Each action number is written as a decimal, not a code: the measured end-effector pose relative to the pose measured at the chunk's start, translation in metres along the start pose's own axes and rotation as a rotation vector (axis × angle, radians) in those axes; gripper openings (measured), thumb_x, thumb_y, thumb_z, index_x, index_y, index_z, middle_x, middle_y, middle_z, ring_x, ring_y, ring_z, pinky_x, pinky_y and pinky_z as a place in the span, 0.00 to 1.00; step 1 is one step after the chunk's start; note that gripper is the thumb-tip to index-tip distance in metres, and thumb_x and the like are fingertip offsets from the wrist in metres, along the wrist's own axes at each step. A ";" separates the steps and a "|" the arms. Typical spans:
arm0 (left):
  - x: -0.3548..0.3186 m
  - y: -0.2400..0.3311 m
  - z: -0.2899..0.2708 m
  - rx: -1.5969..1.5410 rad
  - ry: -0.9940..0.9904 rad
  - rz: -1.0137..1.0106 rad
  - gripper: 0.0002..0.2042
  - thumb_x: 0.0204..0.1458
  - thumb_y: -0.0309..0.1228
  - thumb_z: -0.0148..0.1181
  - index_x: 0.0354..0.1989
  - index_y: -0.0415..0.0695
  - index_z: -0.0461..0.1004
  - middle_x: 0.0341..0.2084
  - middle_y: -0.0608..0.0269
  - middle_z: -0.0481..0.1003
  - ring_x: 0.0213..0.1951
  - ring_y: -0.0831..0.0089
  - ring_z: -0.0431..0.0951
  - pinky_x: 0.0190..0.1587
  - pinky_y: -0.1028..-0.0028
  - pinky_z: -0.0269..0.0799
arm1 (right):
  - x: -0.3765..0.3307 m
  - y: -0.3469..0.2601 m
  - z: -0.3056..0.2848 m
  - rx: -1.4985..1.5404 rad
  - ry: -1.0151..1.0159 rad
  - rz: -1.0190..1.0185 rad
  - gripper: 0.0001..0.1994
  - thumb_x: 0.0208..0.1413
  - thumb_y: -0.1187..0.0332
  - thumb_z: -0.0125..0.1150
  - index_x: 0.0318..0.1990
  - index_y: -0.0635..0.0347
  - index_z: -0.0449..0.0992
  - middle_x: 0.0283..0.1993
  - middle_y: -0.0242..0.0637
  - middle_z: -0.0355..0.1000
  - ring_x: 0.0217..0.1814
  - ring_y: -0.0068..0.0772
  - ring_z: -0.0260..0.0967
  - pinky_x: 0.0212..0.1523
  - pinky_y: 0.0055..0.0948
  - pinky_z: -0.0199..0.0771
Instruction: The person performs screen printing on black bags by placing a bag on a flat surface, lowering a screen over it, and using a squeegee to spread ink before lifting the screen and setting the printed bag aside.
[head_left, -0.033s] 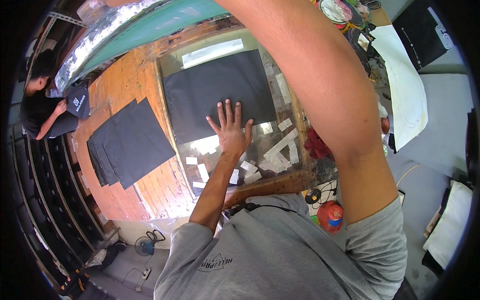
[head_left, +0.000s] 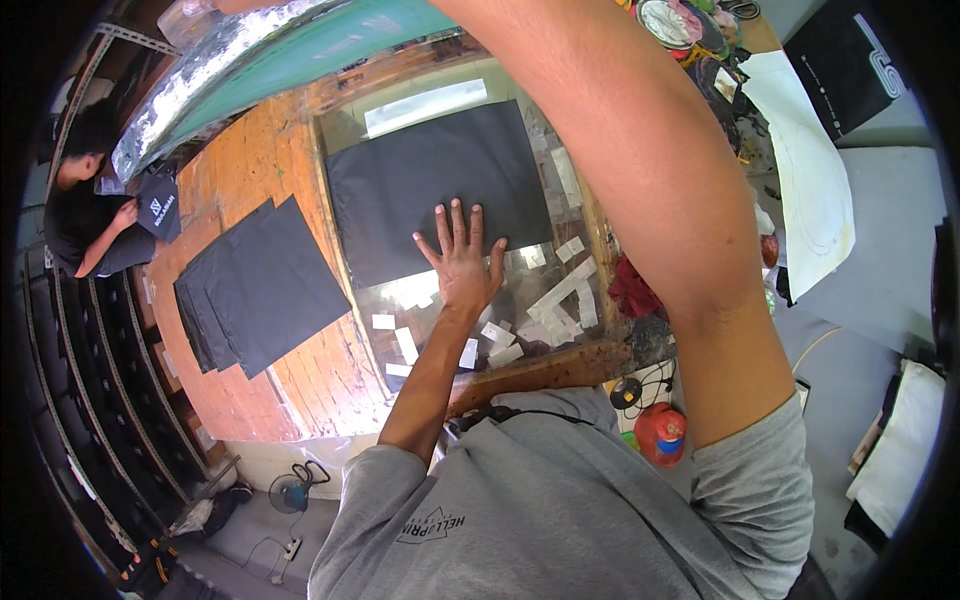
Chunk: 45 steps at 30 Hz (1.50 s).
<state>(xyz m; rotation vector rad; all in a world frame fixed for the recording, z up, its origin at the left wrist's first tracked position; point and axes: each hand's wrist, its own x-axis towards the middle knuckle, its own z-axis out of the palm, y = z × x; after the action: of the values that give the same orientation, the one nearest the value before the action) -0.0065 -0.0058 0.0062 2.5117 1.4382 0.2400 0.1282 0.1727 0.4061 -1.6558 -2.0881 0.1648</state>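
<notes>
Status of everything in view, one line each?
Black sheet: lying flat
Left hand: open, fingers spread, resting on black sheet
Right arm: raised
Black stack: unevenly layered
Green screen: appears tilted up
White strips: scattered
Fan: spinning or not, unclear

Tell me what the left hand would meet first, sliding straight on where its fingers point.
Past the black sheet it rests on, the left hand would likely reach the pale strip just beyond; whether that strip is raised is unclear.
</notes>
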 end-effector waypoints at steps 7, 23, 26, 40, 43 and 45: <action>-0.004 -0.003 0.006 0.033 0.039 0.034 0.32 0.66 0.52 0.47 0.74 0.48 0.60 0.78 0.50 0.47 0.79 0.48 0.39 0.71 0.27 0.24 | 0.010 0.007 0.021 -0.019 0.094 -0.065 0.22 0.63 0.51 0.57 0.44 0.64 0.84 0.38 0.52 0.80 0.37 0.40 0.79 0.41 0.37 0.83; -0.093 -0.006 -0.138 -2.146 0.276 -0.719 0.28 0.63 0.49 0.61 0.61 0.43 0.64 0.51 0.59 0.67 0.62 0.59 0.66 0.67 0.43 0.58 | -0.229 -0.007 0.214 -0.189 0.100 -0.065 0.32 0.52 0.70 0.65 0.68 0.53 0.69 0.38 0.38 0.67 0.43 0.41 0.64 0.46 0.45 0.57; -0.093 -0.017 -0.111 -2.063 0.038 -1.122 0.46 0.62 0.54 0.60 0.74 0.36 0.42 0.67 0.44 0.52 0.68 0.56 0.60 0.69 0.34 0.48 | -0.247 0.009 0.260 -0.215 0.011 -0.026 0.34 0.51 0.77 0.61 0.69 0.52 0.67 0.40 0.40 0.68 0.44 0.41 0.64 0.47 0.44 0.58; -0.088 -0.029 -0.067 -2.046 0.066 -1.219 0.56 0.58 0.52 0.62 0.76 0.31 0.28 0.73 0.39 0.45 0.75 0.50 0.51 0.73 0.36 0.39 | -0.243 0.038 0.311 -0.139 0.065 0.001 0.33 0.56 0.79 0.55 0.71 0.46 0.67 0.38 0.35 0.65 0.47 0.39 0.66 0.63 0.63 0.53; -0.087 -0.029 -0.064 -2.024 0.071 -1.254 0.54 0.58 0.52 0.62 0.76 0.32 0.30 0.72 0.40 0.46 0.74 0.49 0.52 0.72 0.37 0.41 | -0.193 0.067 0.319 -0.203 0.119 0.000 0.32 0.56 0.80 0.55 0.70 0.43 0.68 0.38 0.34 0.65 0.47 0.38 0.66 0.64 0.66 0.51; -0.088 -0.030 -0.063 -1.998 0.086 -1.305 0.51 0.59 0.52 0.62 0.75 0.31 0.36 0.69 0.42 0.50 0.72 0.50 0.55 0.71 0.38 0.46 | -0.156 0.088 0.324 -0.244 0.119 0.008 0.32 0.56 0.81 0.54 0.68 0.42 0.68 0.38 0.34 0.65 0.48 0.38 0.67 0.64 0.67 0.50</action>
<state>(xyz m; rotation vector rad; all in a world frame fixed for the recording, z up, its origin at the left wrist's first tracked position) -0.0916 -0.0598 0.0558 -0.0630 1.2247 0.8374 0.0939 0.1103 0.0429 -1.7646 -2.0773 -0.1895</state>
